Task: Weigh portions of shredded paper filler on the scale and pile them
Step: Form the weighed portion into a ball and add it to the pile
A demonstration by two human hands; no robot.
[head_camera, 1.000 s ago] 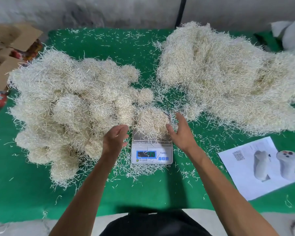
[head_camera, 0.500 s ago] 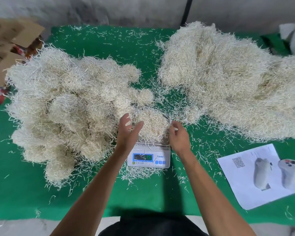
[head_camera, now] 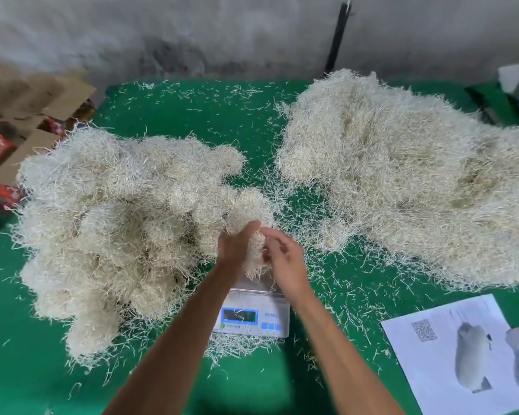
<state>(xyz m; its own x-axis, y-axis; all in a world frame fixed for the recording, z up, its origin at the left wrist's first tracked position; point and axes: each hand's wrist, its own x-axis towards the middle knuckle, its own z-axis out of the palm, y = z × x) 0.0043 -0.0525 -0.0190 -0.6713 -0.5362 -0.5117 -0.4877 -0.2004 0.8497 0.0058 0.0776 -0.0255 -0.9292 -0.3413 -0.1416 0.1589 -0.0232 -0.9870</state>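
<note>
A small white digital scale [head_camera: 253,319] with a blue-framed display stands on the green table near me. Just above its pan, my left hand [head_camera: 235,247] and my right hand [head_camera: 283,259] hold a clump of cream shredded paper [head_camera: 253,253] between them, fingers curled around it. A heap of rounded paper portions [head_camera: 111,229] lies to the left of the scale. A larger loose mound of shredded paper [head_camera: 402,181] covers the right side of the table.
Loose paper strands litter the green cloth [head_camera: 192,121] around the scale. A printed white sheet [head_camera: 468,351] lies at the near right. Cardboard boxes and red packages [head_camera: 18,127] sit off the table's left edge. A grey wall stands behind.
Both hands have closed in from either side of the scale and gathered the portion, lifting it slightly off the pan. The view has tilted a little.
</note>
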